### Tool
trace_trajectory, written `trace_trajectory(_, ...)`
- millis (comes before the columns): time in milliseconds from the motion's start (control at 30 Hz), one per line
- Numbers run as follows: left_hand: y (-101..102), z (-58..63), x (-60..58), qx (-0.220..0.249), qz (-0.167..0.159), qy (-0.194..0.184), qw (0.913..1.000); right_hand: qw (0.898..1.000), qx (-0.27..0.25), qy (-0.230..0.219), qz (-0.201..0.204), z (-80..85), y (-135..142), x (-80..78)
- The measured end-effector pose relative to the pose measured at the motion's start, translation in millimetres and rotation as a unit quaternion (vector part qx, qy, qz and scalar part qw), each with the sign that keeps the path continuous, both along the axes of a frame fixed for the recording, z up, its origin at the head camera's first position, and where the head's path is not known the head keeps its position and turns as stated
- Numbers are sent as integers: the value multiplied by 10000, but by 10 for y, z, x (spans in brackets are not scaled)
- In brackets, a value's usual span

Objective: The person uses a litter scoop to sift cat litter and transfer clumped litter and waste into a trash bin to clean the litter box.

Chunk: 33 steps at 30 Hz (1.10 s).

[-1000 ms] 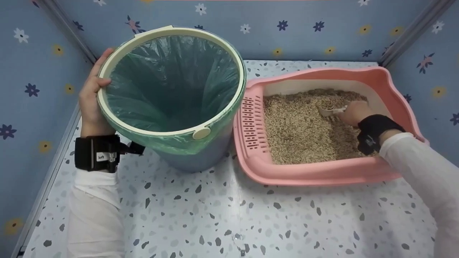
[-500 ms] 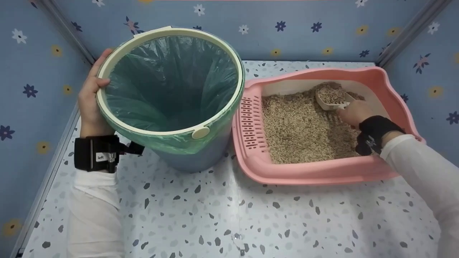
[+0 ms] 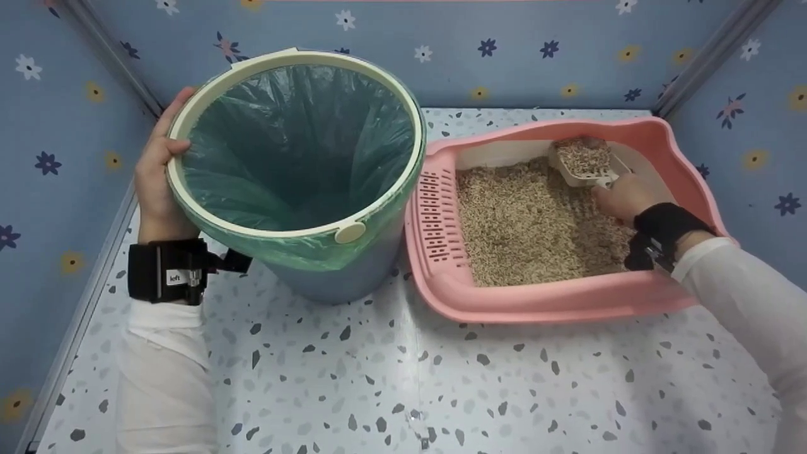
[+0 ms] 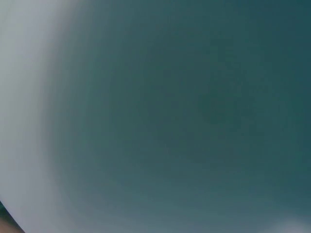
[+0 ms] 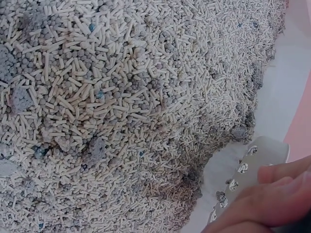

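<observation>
My left hand (image 3: pixel 157 180) grips the side of a blue trash bin (image 3: pixel 334 280), thumb over its cream rim and fingers along the outside. A green bag (image 3: pixel 302 145) lines the bin. The left wrist view holds only a blurred close-up of the bin's side (image 4: pixel 170 111). At the right, my right hand (image 3: pixel 630 198) holds a white litter scoop (image 3: pixel 570 176) by the handle, at the back of a pink litter box (image 3: pixel 555 306). Pellets heap in the scoop. In the right wrist view, the slotted scoop (image 5: pixel 272 148) shows beside my fingers (image 5: pixel 277 204).
Pellet litter (image 3: pixel 523 227) with greyish clumps covers most of the box's floor. A slotted pink step (image 3: pixel 438 217) forms the box's left side, close against the bin. Blue flowered walls (image 3: pixel 391 31) enclose the speckled white floor (image 3: pixel 353 384) on three sides.
The scoop, at first dipped in the litter, has come up heaped with pellets and shifted toward the box's back wall. My left hand keeps its grip on the bin.
</observation>
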<state>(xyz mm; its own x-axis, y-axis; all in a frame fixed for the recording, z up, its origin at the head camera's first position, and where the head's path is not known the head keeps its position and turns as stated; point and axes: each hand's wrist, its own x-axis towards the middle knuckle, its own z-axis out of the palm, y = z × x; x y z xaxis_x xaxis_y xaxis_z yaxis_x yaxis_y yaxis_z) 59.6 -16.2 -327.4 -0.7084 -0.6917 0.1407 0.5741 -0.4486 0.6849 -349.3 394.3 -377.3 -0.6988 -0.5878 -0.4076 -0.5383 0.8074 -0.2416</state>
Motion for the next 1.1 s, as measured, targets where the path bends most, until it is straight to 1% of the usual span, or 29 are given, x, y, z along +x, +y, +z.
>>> trace_trajectory(133,-5,1,4,107,-26,48,9999,9999,6,141,-17,22,30,17)
trace_trajectory(233,-7,-2,11,133,-8,68,9999,9998,-52,167,-120,41,38,40)
trace_trajectory(367,-5,-4,11,198,-31,147,9997,9992,-118,373,-8,69,32,71)
trace_trajectory(467,-1,-1,3,231,-62,160,9996,9988,-5,469,115,91,19,92)
trace_trajectory(600,8,6,3,286,-89,172,9994,9989,209,365,184,122,2,113)
trace_trajectory(733,11,5,6,312,-99,154,9993,9988,291,262,297,150,-23,120)
trace_trajectory(833,12,5,5,316,-118,144,9993,9989,269,210,318,182,-37,122)
trace_trajectory(933,12,5,6,313,-118,130,9994,9997,124,76,209,211,-54,111)
trace_trajectory(1067,5,2,4,290,-76,108,9995,9997,2,-239,89,253,-87,84)
trace_trajectory(1100,2,1,2,283,-72,110,9995,9995,-2,-282,121,264,-97,79)
